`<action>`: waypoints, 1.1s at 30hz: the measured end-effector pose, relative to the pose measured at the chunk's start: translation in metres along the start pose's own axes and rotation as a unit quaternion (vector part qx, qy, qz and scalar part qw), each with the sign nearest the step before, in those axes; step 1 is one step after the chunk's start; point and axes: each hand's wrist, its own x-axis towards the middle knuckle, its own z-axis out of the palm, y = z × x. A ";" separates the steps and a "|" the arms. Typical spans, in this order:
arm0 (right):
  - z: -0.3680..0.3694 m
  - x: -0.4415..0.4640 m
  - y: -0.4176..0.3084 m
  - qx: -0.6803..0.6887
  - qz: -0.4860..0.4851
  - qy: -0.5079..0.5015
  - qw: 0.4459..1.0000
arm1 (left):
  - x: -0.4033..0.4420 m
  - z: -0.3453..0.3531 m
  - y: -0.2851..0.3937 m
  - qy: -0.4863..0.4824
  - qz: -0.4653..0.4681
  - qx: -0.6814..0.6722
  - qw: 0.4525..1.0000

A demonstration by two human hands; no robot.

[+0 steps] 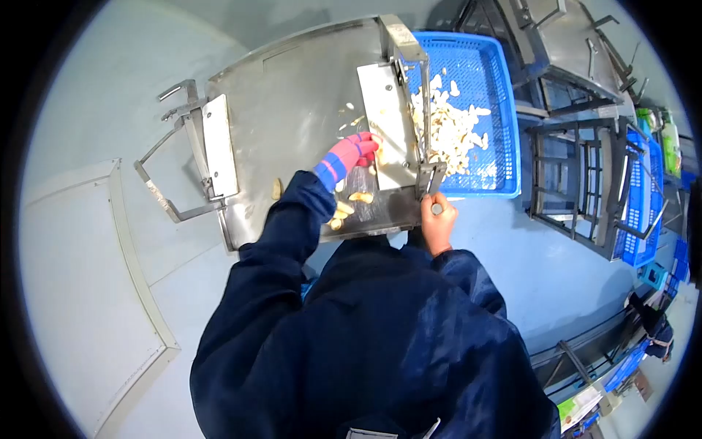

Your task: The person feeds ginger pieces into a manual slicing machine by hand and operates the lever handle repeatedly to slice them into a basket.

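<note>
My left hand (352, 154), in a pink knit glove with blue bands, reaches over the metal table (292, 80) to the edge of a white board (384, 110). Its fingers are bent together around a small pale yellowish piece (376, 142), partly hidden by the glove. Bare, my right hand (439, 223) is closed round the handle (436, 208) of a hinged metal cutter arm (426, 110) at the board's right side. Several yellowish pieces (342, 211) lie near my left forearm, and a curved one (360, 197) rests below the glove.
Right of the cutter, a blue plastic basket (504, 117) holds many pale slices (450, 132). A second hinged metal arm with a white plate (221, 146) is fixed at the table's left. Metal racks (574, 175) and more blue baskets (643, 197) stand farther right.
</note>
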 end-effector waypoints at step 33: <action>0.006 -0.007 0.026 -0.034 0.039 -0.030 0.998 | 0.076 0.078 -0.036 0.258 0.153 0.112 0.947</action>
